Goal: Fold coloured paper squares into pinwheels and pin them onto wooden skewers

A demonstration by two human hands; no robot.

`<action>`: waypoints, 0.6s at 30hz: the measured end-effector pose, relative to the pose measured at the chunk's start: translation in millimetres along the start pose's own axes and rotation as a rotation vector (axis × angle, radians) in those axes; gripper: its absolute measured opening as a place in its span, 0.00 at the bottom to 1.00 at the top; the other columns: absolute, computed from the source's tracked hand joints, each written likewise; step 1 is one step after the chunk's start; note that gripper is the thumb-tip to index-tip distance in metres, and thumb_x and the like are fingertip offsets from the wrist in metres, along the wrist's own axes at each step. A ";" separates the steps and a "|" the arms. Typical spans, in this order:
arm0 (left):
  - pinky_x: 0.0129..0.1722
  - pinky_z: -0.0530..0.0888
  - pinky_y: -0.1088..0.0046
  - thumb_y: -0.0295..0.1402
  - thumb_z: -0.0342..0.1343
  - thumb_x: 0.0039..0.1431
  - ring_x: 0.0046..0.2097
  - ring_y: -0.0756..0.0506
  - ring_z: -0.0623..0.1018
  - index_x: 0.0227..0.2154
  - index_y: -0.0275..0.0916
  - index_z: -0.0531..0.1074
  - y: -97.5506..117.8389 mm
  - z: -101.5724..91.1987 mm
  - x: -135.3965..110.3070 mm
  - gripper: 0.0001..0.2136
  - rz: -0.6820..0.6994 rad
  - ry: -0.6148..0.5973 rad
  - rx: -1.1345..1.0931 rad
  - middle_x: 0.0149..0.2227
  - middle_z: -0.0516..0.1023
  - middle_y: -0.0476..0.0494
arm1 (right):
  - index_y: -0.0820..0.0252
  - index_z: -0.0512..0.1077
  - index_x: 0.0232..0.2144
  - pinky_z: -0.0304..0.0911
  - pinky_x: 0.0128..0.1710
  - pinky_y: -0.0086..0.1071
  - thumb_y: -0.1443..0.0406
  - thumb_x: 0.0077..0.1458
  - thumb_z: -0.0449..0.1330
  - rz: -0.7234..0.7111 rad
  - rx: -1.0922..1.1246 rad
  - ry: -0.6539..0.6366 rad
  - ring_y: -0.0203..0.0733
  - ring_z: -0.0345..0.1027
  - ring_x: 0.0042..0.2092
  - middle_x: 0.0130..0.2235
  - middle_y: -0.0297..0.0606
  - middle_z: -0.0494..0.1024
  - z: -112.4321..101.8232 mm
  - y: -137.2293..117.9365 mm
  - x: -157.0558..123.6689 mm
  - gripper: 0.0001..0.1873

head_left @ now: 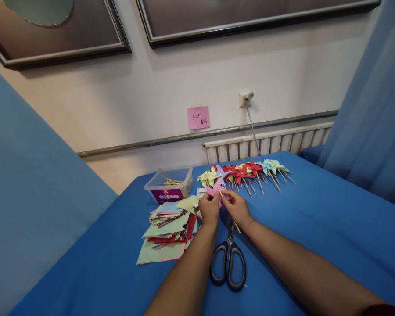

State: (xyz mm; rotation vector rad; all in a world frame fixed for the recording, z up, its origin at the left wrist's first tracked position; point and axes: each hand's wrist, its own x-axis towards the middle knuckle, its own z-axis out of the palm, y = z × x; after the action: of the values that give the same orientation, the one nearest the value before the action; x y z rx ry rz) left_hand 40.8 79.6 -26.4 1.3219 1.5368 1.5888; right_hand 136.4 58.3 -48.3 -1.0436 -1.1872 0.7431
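Observation:
My left hand [209,210] is closed on a pink paper pinwheel [213,190], pinching its folded paper. My right hand [237,210] is closed on a thin wooden stick [237,227] whose upper end lies against the pink paper. How the two are joined is hidden by my fingers. Below my hands, scissors [230,251] with dark handles lie on the blue cloth, their blades partly in shadow. Left of my left hand lie stacks of colored paper [166,226] in green, red, yellow and blue.
A clear plastic box [186,184] with wooden sticks stands at the back left. Several finished pinwheels [242,174] lie in a row at the back. Behind the blue-covered table [316,228] are a radiator [276,142] and a wall socket [245,100]. A blue curtain [368,109] hangs at right.

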 end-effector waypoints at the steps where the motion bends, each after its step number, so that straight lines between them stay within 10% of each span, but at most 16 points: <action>1: 0.22 0.59 0.76 0.39 0.59 0.41 0.22 0.52 0.64 0.17 0.34 0.71 0.8 0.1 -0.6 0.12 -0.002 -0.001 -0.005 0.16 0.68 0.51 | 0.63 0.76 0.39 0.54 0.22 0.26 0.58 0.49 0.60 0.001 0.006 -0.001 0.32 0.57 0.21 0.20 0.28 0.68 -0.4 -0.3 -0.1 0.18; 18: 0.22 0.58 0.76 0.37 0.59 0.41 0.22 0.52 0.62 0.15 0.35 0.70 3.1 2.1 0.0 0.11 -0.019 0.026 -0.034 0.16 0.67 0.51 | 0.65 0.75 0.41 0.50 0.15 0.24 0.56 0.48 0.61 0.112 0.135 -0.071 0.29 0.54 0.17 0.17 0.27 0.66 -4.7 -0.4 0.4 0.21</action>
State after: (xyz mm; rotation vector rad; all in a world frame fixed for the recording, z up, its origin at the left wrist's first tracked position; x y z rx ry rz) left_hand 43.5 79.9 -23.8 1.2694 1.5267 1.6193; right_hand 141.1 57.4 -48.0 -0.9838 -1.1296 0.9417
